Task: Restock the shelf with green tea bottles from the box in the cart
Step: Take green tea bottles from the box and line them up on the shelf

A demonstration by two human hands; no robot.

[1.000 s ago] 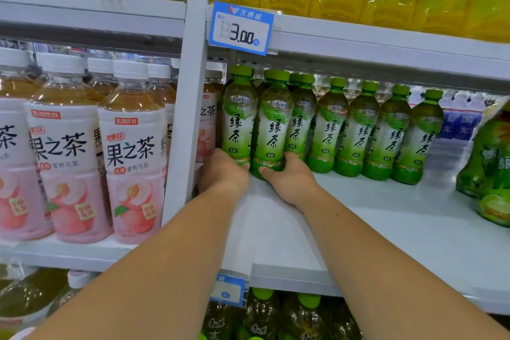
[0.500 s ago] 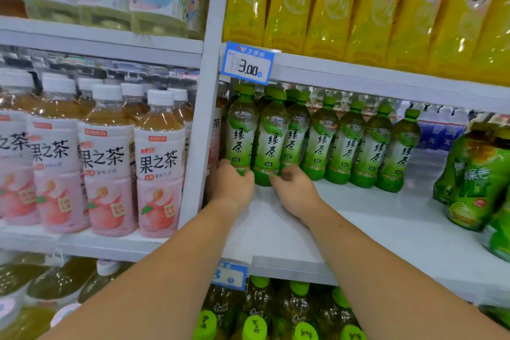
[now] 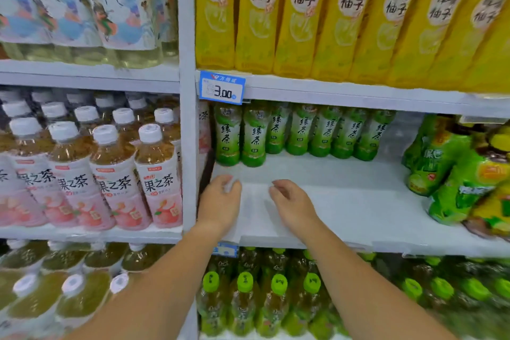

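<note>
Several green tea bottles [image 3: 298,131] stand in a row at the back of the white middle shelf [image 3: 345,210], the two leftmost [image 3: 240,135] slightly forward. My left hand [image 3: 220,201] and my right hand [image 3: 292,204] hover over the bare shelf front, a little short of those bottles. Both hands hold nothing, their fingers loosely curled. The box and the cart are out of view.
A white upright post [image 3: 187,119] divides the shelves. Peach tea bottles [image 3: 110,174] fill the left bay. Yellow bottles [image 3: 345,16] stand above, other green packs [image 3: 455,171] at right, and green-capped bottles [image 3: 262,292] below. A blue price tag [image 3: 222,87] hangs overhead.
Both hands have let go of the two front green tea bottles and drawn back toward me. The view has tilted upward.
</note>
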